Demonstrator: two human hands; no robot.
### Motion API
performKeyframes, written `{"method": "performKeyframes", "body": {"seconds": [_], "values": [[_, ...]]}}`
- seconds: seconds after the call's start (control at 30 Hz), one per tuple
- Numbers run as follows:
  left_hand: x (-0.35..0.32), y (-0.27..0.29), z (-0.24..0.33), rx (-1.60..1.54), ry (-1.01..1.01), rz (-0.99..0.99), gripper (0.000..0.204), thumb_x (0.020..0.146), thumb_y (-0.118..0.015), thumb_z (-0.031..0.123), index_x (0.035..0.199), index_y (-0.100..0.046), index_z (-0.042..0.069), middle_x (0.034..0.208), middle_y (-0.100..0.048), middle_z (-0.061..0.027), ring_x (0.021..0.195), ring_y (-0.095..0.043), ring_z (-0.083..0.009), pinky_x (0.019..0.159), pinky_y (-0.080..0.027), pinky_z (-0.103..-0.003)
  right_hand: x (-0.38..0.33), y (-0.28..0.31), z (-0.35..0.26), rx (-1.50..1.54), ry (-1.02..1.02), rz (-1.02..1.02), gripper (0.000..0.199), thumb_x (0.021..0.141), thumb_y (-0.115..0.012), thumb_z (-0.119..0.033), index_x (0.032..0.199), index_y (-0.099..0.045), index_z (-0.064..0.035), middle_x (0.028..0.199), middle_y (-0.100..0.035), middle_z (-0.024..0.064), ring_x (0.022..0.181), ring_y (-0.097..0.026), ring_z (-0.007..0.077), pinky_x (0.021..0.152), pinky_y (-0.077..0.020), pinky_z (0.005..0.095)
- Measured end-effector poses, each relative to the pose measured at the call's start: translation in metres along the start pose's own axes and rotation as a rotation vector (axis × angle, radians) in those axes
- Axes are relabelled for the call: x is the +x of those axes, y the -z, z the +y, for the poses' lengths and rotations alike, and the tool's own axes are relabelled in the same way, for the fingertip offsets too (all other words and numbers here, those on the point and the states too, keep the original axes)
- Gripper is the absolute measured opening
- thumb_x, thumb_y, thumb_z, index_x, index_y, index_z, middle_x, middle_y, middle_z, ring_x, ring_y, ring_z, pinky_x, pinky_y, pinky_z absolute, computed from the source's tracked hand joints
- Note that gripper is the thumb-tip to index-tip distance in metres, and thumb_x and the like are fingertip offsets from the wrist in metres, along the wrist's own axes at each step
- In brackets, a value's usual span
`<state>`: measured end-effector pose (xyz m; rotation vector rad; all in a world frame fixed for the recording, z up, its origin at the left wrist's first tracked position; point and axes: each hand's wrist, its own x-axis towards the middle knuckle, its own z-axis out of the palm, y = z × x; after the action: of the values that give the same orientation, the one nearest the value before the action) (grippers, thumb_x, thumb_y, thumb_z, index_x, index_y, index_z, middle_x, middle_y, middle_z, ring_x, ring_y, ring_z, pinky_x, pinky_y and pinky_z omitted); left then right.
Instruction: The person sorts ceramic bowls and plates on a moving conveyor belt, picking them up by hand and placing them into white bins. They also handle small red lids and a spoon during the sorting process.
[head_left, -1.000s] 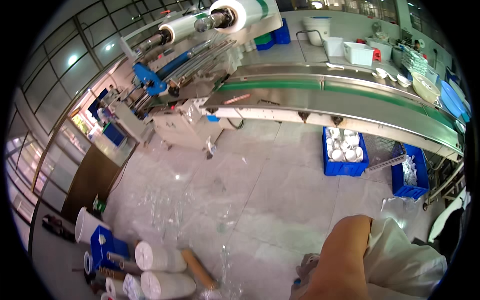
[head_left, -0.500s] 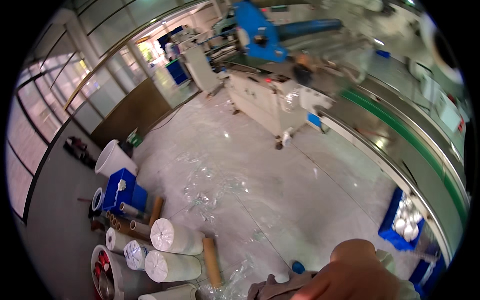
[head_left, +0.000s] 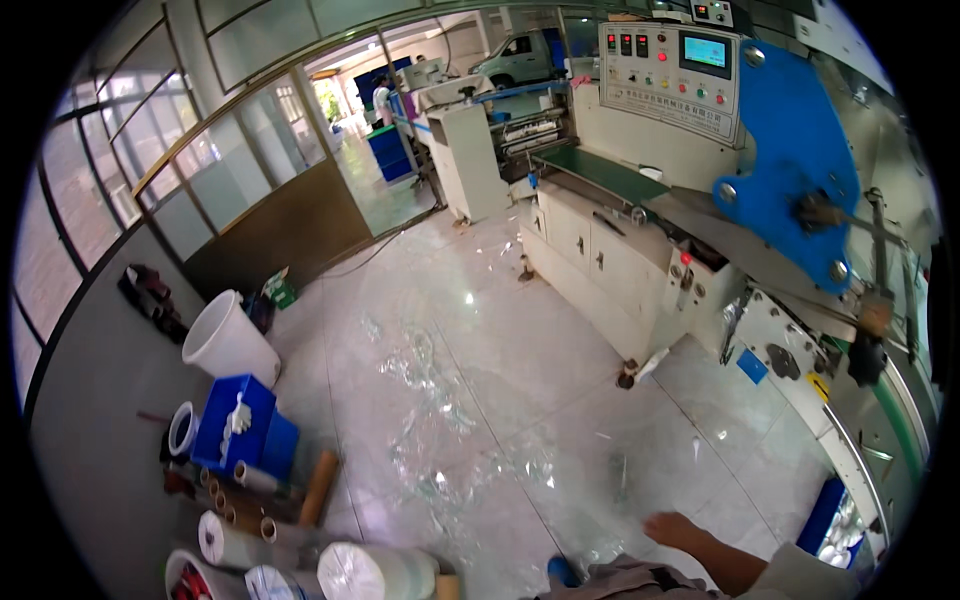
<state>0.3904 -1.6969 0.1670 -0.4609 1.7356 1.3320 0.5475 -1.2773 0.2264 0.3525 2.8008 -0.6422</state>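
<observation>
My right hand [head_left: 678, 530] hangs at the lower right, below a grey sleeve [head_left: 805, 575]. It is over the floor and touches nothing that I can see. Its fingers are blurred and partly turned away, so their closure is unclear. No held thing shows. My left hand is out of view. A blue shoe tip [head_left: 562, 571] shows at the lower edge beside my grey clothing [head_left: 640, 580]. Ahead on the right stands a cream machine [head_left: 590, 280] with a control panel [head_left: 670, 80] and a big blue side plate [head_left: 800, 165].
Clear plastic film scraps [head_left: 430, 400] litter the tiled floor. Along the left wall are a white bin [head_left: 230, 340], a blue crate [head_left: 235, 425], cardboard tubes [head_left: 320, 487] and wrapped white rolls [head_left: 375, 573]. A blue crate of pale items [head_left: 840, 535] sits beneath the machine's edge. A doorway [head_left: 370, 170] lies far ahead.
My view has swung right and moved forward, so the machine's panel and blue plate show sharply. My right hand, large at the lower edge before, now appears smaller and further out.
</observation>
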Motion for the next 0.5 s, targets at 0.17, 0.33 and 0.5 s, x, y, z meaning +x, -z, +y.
{"method": "performKeyframes", "body": {"seconds": [0.17,0.33,0.5], "values": [[0.076,0.054,0.244,0.215,-0.199,-0.018,0.019,0.086,-0.050,0.013,0.094,-0.057,-0.002,0.080,-0.064,-0.0154,0.062,-0.063,-0.0219,0.051,-0.049,-0.032,-0.008,0.040,-0.054,0.351,-0.657,-0.386,0.053,0.087,-0.041,-0.051,0.118,-0.058,-0.0116,0.119,-0.057,0.0138,0.112,-0.052,0.0269,0.095,-0.0384,0.0367],[0.132,-0.007,0.424,0.435,-0.271,-0.144,0.019,0.086,-0.050,0.013,0.094,-0.057,-0.003,0.081,-0.064,-0.0159,0.062,-0.063,-0.0221,0.051,-0.049,-0.032,0.102,0.115,-0.026,0.252,-0.528,-0.300,0.026,0.079,-0.053,-0.027,0.091,-0.068,-0.0095,0.093,-0.065,0.0151,0.088,-0.061,0.0332,0.072,-0.0484,0.0446],[0.208,-0.047,0.548,0.569,-0.260,-0.275,0.019,0.086,-0.050,0.013,0.095,-0.056,-0.003,0.082,-0.064,-0.0164,0.063,-0.063,-0.0224,0.051,-0.049,-0.033,0.335,0.167,-0.016,0.014,-0.169,0.161,0.012,0.069,-0.061,-0.017,0.075,-0.064,-0.0062,0.078,-0.064,0.0158,0.076,-0.062,0.0313,0.062,-0.0488,0.0440]]}}
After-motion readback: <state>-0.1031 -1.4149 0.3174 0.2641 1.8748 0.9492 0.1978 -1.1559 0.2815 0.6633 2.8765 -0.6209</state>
